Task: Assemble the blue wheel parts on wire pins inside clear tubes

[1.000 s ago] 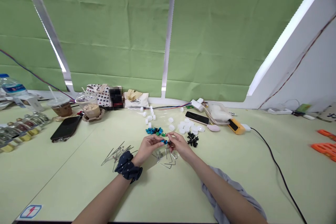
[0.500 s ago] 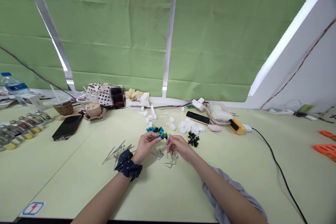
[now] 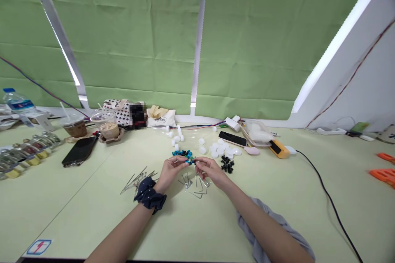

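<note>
My left hand point(image 3: 170, 171), with a dark dotted scrunchie point(image 3: 150, 195) at the wrist, pinches a small blue plastic piece point(image 3: 189, 162). Closed fingertips of my right hand point(image 3: 212, 171) meet its right side, where green and black bits show; what they grip is mostly hidden. Just behind lies a pile of blue plastic pieces point(image 3: 182, 153). Short bent metal rods point(image 3: 200, 192) are spread below the hands, and longer thin rods point(image 3: 135, 180) lie left of my left wrist. Black plastic pieces point(image 3: 227, 165) sit right of my right hand.
White round caps point(image 3: 220, 148) are scattered behind the hands. A pale phone point(image 3: 233, 138), a yellow device point(image 3: 279, 148) and a black cable point(image 3: 327, 197) lie to the right. On the left are a dark phone point(image 3: 79, 151), iced drinks point(image 3: 108, 129) and small jars point(image 3: 29, 152).
My right fingertips have closed in over the right side of the held piece, covering more of its green part. My left hand has barely shifted.
</note>
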A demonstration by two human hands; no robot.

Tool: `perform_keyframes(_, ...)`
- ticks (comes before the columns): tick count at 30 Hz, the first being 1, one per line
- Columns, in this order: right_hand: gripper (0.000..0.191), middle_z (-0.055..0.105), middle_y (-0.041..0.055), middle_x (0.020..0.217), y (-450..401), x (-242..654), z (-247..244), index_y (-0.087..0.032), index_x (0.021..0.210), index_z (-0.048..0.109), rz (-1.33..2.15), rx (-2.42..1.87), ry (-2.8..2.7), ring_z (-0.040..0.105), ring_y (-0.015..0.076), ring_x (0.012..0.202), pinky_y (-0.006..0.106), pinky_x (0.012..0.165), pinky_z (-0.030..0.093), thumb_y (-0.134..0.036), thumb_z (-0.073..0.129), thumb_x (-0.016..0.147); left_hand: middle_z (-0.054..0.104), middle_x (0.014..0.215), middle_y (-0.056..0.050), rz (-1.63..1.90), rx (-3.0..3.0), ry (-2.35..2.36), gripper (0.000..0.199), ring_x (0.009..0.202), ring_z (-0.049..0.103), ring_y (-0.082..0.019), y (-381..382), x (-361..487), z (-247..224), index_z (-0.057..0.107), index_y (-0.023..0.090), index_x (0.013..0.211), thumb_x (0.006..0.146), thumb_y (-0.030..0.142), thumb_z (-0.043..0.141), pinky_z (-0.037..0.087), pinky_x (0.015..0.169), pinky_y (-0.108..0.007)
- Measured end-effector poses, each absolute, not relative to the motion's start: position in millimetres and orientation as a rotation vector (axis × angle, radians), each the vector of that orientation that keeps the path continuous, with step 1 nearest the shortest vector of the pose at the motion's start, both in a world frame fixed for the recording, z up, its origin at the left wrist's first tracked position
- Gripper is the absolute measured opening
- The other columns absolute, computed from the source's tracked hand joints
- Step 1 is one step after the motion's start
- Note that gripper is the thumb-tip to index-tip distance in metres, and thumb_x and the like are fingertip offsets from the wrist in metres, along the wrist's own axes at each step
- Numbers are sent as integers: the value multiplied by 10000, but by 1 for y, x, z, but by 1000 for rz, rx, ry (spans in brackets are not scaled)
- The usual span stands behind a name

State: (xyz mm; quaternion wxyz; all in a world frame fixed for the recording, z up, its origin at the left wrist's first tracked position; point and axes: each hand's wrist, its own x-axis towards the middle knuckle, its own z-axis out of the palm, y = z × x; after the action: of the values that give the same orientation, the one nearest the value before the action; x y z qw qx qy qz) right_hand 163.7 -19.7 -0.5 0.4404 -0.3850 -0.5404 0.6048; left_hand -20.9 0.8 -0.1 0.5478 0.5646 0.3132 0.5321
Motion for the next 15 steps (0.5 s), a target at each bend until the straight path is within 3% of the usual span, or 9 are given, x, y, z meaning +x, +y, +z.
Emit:
perform_keyframes(5, 433, 559, 7, 641, -24, 162, 2, -131, 893, 635, 1492, -975, -1402, 438, 62, 440, 190, 398, 314, -528, 586, 729, 638, 855, -44, 1310, 1316, 792, 190, 802, 587, -160, 1, -23, 2, 665, 148, 747, 617, 268, 734, 462, 776, -290)
perform_keyframes(15, 466, 594, 3, 666, -20, 166, 5, -194, 1121, 565, 1476, -940, -1409, 455, 67, 429, 201, 419, 343, -457, 604, 739, 627, 794, -25, 1262, 1335, 746, 166, 758, 581, -143, -1, -22, 3, 660, 149, 741, 634, 258, 728, 461, 751, -274)
